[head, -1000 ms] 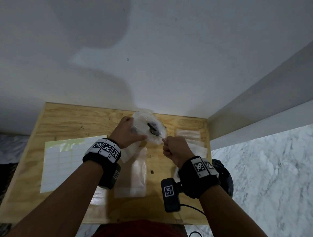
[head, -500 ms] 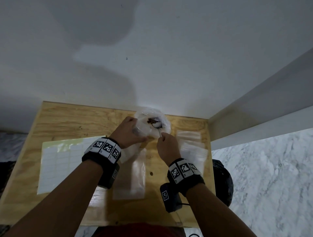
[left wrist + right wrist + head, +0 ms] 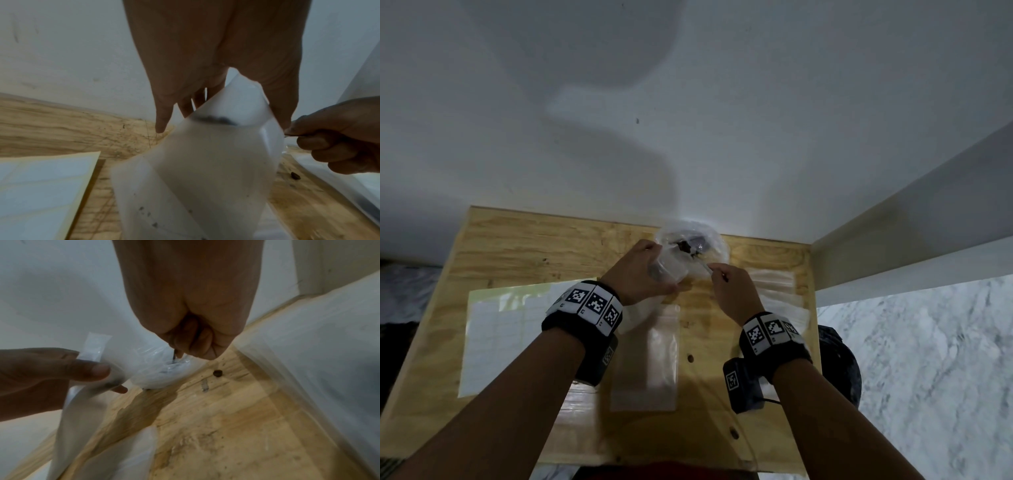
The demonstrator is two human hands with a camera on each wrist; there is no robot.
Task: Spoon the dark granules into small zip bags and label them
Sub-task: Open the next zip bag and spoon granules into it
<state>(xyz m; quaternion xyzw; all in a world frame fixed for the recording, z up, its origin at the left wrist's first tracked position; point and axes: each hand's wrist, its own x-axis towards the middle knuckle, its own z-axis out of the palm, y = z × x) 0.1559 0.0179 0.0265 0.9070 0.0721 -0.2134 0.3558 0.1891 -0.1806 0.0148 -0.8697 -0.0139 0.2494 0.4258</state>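
Note:
At the back of the wooden table (image 3: 524,246) sits a crumpled clear bag (image 3: 690,240) with dark granules (image 3: 685,246) in it. My left hand (image 3: 640,274) pinches a small frosted zip bag (image 3: 195,162) by its top edge, and the bag hangs down, bulged open, beside the clear bag. Specks of granules cling inside it. My right hand (image 3: 729,287) is curled round a thin spoon handle (image 3: 174,355). The spoon (image 3: 702,263) reaches into the clear bag; its bowl is hidden by plastic.
A sheet of white labels (image 3: 517,335) lies on the left of the table. An empty zip bag (image 3: 650,359) lies flat between my forearms, and a stack of zip bags (image 3: 774,291) lies at the right. A loose granule (image 3: 217,373) lies on the wood. A wall stands behind.
My right hand has turned and carried the spoon away from the small bag's mouth, back into the clear bag of granules. My left hand still holds the small bag in the same place.

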